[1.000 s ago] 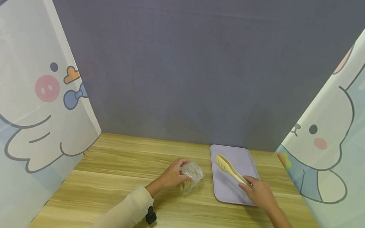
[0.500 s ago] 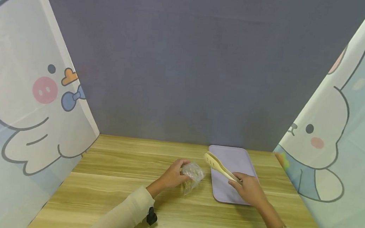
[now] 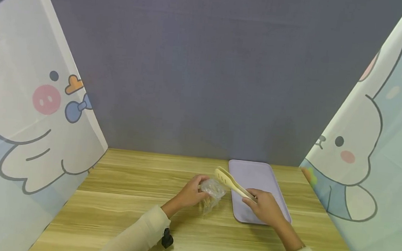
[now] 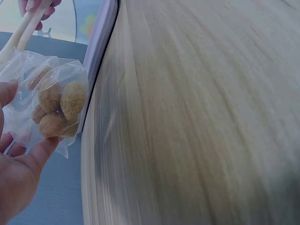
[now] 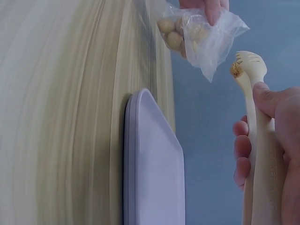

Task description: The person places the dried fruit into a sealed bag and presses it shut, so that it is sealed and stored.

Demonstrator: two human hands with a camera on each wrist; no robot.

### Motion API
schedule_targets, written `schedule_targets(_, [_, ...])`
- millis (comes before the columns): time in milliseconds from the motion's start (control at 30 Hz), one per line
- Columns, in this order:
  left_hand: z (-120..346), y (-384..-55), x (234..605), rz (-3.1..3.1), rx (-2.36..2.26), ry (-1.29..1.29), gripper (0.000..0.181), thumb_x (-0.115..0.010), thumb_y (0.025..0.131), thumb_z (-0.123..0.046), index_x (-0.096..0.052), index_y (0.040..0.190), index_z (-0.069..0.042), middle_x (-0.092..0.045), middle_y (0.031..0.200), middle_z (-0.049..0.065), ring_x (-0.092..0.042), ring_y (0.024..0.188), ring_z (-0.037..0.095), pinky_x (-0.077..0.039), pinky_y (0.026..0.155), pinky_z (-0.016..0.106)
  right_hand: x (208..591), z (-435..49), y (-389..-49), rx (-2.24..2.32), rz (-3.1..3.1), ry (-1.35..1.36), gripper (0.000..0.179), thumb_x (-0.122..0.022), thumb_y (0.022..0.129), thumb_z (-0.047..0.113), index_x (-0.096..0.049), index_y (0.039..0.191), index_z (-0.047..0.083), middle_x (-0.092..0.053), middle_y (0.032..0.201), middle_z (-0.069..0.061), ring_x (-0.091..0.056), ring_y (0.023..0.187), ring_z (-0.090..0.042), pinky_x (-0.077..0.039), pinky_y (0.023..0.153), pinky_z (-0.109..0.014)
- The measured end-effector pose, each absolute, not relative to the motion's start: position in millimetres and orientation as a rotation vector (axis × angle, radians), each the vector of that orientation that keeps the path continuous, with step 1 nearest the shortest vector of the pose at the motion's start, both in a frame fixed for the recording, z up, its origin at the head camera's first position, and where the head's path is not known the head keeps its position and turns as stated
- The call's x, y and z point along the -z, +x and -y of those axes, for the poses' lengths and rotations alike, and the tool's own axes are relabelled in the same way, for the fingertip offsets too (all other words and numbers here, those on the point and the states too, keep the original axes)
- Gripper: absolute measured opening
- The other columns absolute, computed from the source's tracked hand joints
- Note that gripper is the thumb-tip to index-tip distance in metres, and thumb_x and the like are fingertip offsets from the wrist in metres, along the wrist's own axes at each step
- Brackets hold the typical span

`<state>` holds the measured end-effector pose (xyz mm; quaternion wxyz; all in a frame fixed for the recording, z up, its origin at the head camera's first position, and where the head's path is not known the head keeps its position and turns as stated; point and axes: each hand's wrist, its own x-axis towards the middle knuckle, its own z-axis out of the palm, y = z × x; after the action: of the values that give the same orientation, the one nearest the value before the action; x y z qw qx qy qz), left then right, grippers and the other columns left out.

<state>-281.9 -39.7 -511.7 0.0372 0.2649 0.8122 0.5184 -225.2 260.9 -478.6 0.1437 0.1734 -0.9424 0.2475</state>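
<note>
My left hand holds a clear plastic bag of several round, rough brown balls above the table. In the left wrist view the thumb and fingers pinch the bag near its mouth and side. My right hand grips cream-coloured tongs by the handles, with the slotted heads pointing left at the bag's opening. In the right wrist view a small brown crumbly piece sits between the tong tips, and the bag is just beyond them.
A pale purple rectangular tray lies on the wood-grain table, under and behind the right hand. A dark grey panel rises at the back edge. Cartoon-printed sheets flank both sides.
My right hand and the tongs have moved left from over the tray, bringing the tong heads up to the bag. The left hand stays in nearly the same place with the bag.
</note>
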Motion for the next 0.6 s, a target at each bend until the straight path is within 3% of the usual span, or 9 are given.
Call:
schedule_targets(267, [39, -282, 510, -2.492, -1.595, 0.768, 0.057, -0.065, 0.095, -0.012, -0.044, 0.147, -0.002, -0.050, 0.143, 0.015, -0.058, 0.127, 0.029, -0.055, 0.098, 0.034, 477, -250, -224, -0.736, 2.751, 0.497, 0.034, -0.075, 0.093, 0.027, -0.074, 0.119, 0.005, -0.077, 0.097, -0.001, -0.056, 0.072, -0.003, -0.050, 0.066, -0.027])
schedule_targets(600, [39, -282, 510, -2.465, -1.656, 0.746, 0.058, -0.066, 0.093, -0.012, -0.044, 0.145, 0.000, -0.051, 0.142, 0.016, -0.056, 0.129, 0.031, -0.056, 0.097, 0.034, 473, -241, -223, -0.763, 2.729, 0.528, 0.035, -0.075, 0.092, 0.027, -0.073, 0.118, 0.004, -0.074, 0.091, 0.000, -0.050, 0.067, -0.002, -0.045, 0.062, -0.023])
